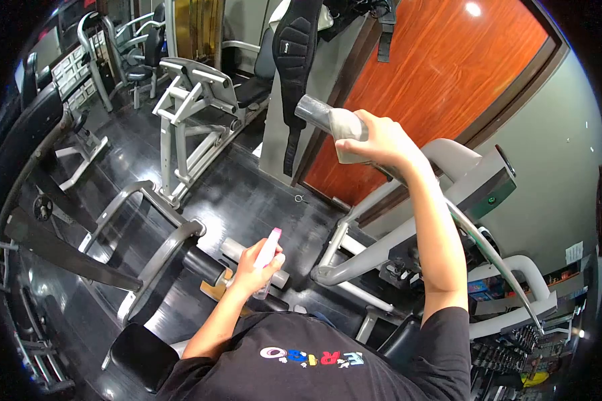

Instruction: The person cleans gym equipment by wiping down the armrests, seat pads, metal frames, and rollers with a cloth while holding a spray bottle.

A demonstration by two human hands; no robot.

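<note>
My left hand (pixel 251 273) is low in front of my body, its fingers wrapped round a spray bottle with a white and pink head (pixel 269 248). The clear lower part of the bottle shows just below the hand. Higher up on the right, my right hand (pixel 386 140) presses a pale cloth (pixel 347 127) around a grey cylindrical handle (pixel 313 111). The bare end of this handle sticks out beyond the cloth. My right fingers partly hide the cloth and the rest of the handle.
A grey-framed exercise machine (pixel 374 257) stands close on my right. A padded black belt (pixel 294 57) hangs beside a wooden door (pixel 441 73). Another machine (pixel 194 100) stands ahead, with curved metal bars (pixel 164 257) on my left. A small ring-shaped clip (pixel 299 198) lies on the dark floor.
</note>
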